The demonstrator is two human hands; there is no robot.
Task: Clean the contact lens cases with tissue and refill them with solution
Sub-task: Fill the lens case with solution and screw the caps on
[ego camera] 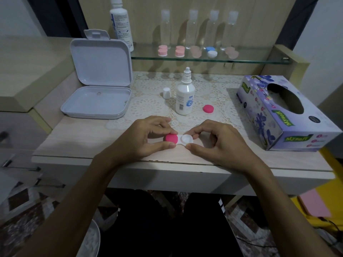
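While pinched at table's near edge, small white plastic twin-well lens case (181, 140) seems light, stiff, slick: left hand (146, 138) pinches pink-capped end, right hand (213, 140) pinches open well's rim; grip ends, avoid well.

Readable text, catalogued relative to the tissue box (284, 110):

- "Mysoft" is printed in yellow on green banners on the tissue box itself: on its top by the oval opening, at its far left corner, and on its near end face. Small round badges beside these cannot be read.
- A "CE" mark is seen low on the label of the tall white bottle (121, 23), far left behind the box.
- Fine print on the solution bottle (185, 95), left of the box, is too small to be read.
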